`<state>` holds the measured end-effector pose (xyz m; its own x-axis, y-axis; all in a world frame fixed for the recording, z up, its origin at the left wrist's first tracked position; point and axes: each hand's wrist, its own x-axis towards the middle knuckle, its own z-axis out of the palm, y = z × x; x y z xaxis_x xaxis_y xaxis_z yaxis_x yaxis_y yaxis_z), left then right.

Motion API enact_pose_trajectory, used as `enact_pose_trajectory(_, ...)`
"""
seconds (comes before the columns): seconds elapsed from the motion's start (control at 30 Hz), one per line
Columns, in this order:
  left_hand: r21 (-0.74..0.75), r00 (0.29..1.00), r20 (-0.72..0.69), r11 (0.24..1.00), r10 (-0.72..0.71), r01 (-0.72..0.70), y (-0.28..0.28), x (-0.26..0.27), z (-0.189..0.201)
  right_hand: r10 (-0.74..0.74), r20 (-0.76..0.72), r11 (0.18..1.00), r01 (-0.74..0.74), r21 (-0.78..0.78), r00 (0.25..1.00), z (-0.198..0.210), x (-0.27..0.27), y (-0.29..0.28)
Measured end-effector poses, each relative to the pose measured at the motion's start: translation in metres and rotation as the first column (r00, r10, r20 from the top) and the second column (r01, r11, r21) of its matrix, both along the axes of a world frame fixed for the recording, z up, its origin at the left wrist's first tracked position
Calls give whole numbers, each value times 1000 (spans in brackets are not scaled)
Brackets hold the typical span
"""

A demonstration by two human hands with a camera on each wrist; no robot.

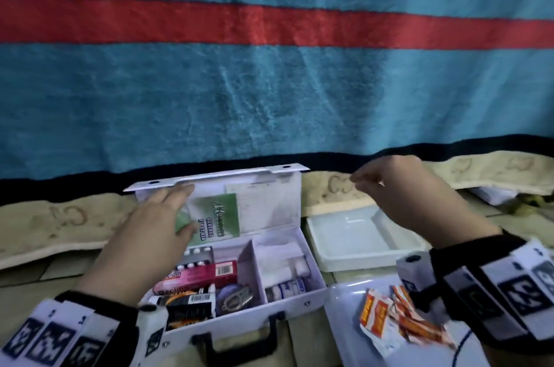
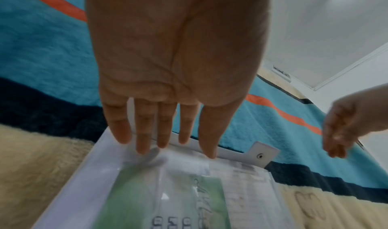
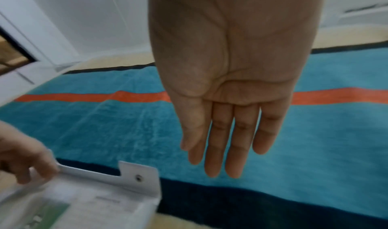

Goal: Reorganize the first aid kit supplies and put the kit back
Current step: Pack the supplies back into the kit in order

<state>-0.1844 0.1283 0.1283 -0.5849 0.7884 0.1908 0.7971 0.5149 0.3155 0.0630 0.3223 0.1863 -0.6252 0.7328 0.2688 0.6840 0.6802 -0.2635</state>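
Note:
The white first aid kit (image 1: 239, 325) lies open on the floor with its lid (image 1: 269, 211) standing up. A green leaflet (image 1: 218, 211) (image 2: 147, 199) and a paper sheet sit inside the lid. The left compartment holds a pink box (image 1: 204, 275), a blister pack (image 1: 198, 255) and small tools; the right holds bandage rolls (image 1: 287, 285). My left hand (image 1: 177, 202) (image 2: 166, 143) reaches the lid's upper left, its straight fingers touching the rim. To the right of the lid, my right hand (image 1: 365, 179) (image 3: 222, 163) hovers with straight fingers, holding nothing.
A white tray (image 1: 359, 235) stands just right of the kit. Nearer me on the right, orange sachets (image 1: 386, 318) lie on a white sheet. A blue blanket with a red stripe (image 1: 269, 82) rises behind, with a beige blanket edge (image 1: 60, 223) below it.

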Motion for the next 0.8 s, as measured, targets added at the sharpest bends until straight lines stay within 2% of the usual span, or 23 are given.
enact_pose_trajectory(0.1,-66,998,13,996,-60,61,7,4,-3,-142,95,984,151,-92,985,-14,49,4)
enact_pose_trajectory(0.17,-100,998,23,993,-57,59,9,8,-5,-186,250,967,223,-125,950,-31,73,3)
enact_pose_trajectory(0.27,-125,996,31,988,-84,87,4,25,-4,-91,476,959,205,-194,875,-69,88,-9)
enact_pose_trajectory(0.33,-129,992,63,985,-111,118,-1,39,-6,10,556,970,127,-207,831,-94,84,-20)
enact_pose_trajectory(0.4,-143,984,129,980,-123,141,-8,50,-12,57,556,962,103,-252,829,-113,74,-26)
enact_pose_trajectory(0.5,-256,961,252,949,-116,181,-20,54,-24,31,517,956,126,-265,856,-126,59,-26)
enact_pose_trajectory(0.6,-321,954,295,935,-52,150,-30,48,-36,51,536,949,127,-290,842,-132,47,-23)
enact_pose_trajectory(0.73,-317,943,332,945,34,77,-39,36,-47,-4,528,977,117,-181,849,-134,39,-24)
enact_pose_trajectory(0.8,-283,930,367,956,32,79,-40,31,-52,-18,498,985,101,-139,867,-134,39,-25)
